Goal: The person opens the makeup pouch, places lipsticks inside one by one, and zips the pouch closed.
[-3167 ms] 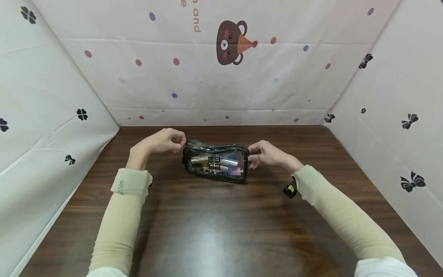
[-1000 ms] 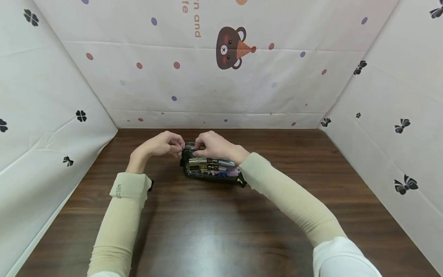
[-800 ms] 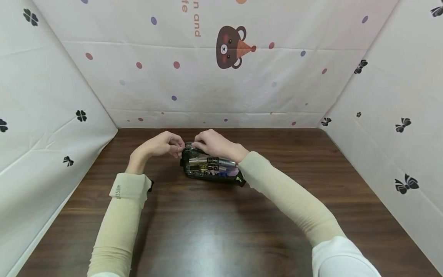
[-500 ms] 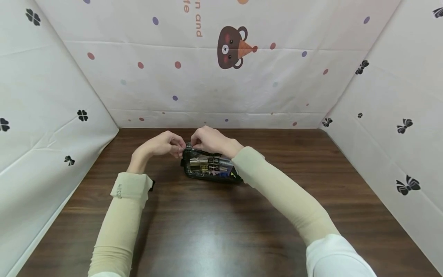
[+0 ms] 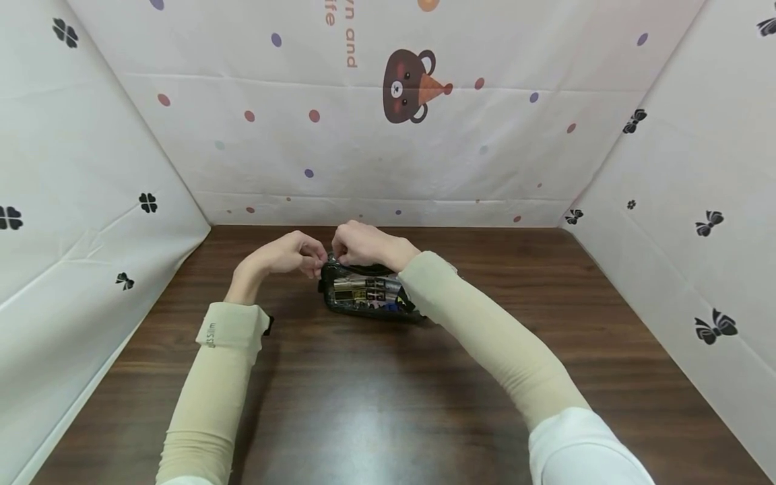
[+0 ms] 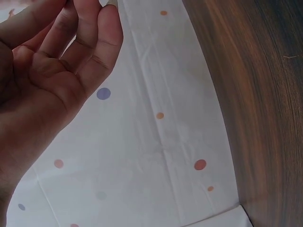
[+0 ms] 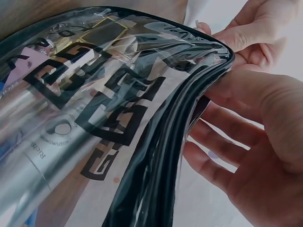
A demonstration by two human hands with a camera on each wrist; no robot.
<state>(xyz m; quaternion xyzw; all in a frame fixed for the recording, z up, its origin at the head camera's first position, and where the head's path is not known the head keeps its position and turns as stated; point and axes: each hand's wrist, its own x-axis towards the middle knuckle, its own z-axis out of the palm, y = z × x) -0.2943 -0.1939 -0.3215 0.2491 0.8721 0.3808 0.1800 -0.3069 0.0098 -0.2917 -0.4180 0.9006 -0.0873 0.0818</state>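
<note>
A clear pouch (image 5: 354, 311) with black trim and black printed letters stands toward the back of the table, filled with small items. My left hand (image 5: 289, 254) pinches its upper left corner; in the right wrist view that left hand (image 7: 258, 33) shows at the corner's far side. Beside it, my right hand (image 5: 366, 244) pinches the zipped top edge, the forearm crossing over the pouch's right end. Close up, the right thumb and forefinger lie at the black zipper edge (image 7: 177, 113), the other fingers behind it. Through the plastic shows a silver tube (image 7: 33, 170). The zipper pull is hidden.
The dark wooden table (image 5: 364, 397) meets a white printed cloth wall (image 5: 254, 155) behind the pouch. More white cloth stands along the left (image 5: 73, 222) and right sides.
My right hand has gone from the pouch's right end to near its upper left corner, then shifted slightly further left along the top edge. My left hand has stayed at the corner.
</note>
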